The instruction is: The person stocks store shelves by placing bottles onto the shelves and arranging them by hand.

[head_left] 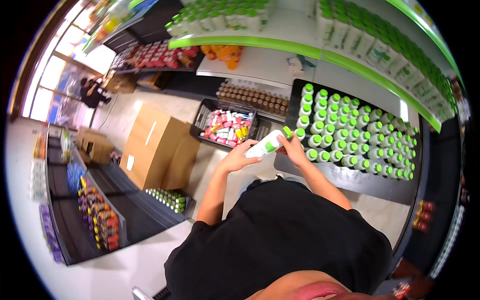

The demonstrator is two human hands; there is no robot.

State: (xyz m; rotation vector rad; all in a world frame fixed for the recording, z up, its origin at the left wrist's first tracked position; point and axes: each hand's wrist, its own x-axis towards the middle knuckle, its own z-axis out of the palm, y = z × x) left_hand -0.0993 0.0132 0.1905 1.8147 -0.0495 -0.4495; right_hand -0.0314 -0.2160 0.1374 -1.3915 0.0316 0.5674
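Observation:
A white bottle (264,145) with a green cap and a green mark on its label is held tilted in front of the body. My left hand (240,156) is wrapped round its lower end. At the capped end, my right hand (291,150) has its fingers closed on the bottle just below the cap. To the right, many similar green-capped bottles (341,134) stand in rows on a black table (370,189).
A black crate (200,120) of small colourful bottles lies ahead, beside brown-capped bottles (250,95). Large cardboard boxes (145,145) stand left. Shelves with a green edge (250,42) run above. Another person (91,92) is far off at upper left.

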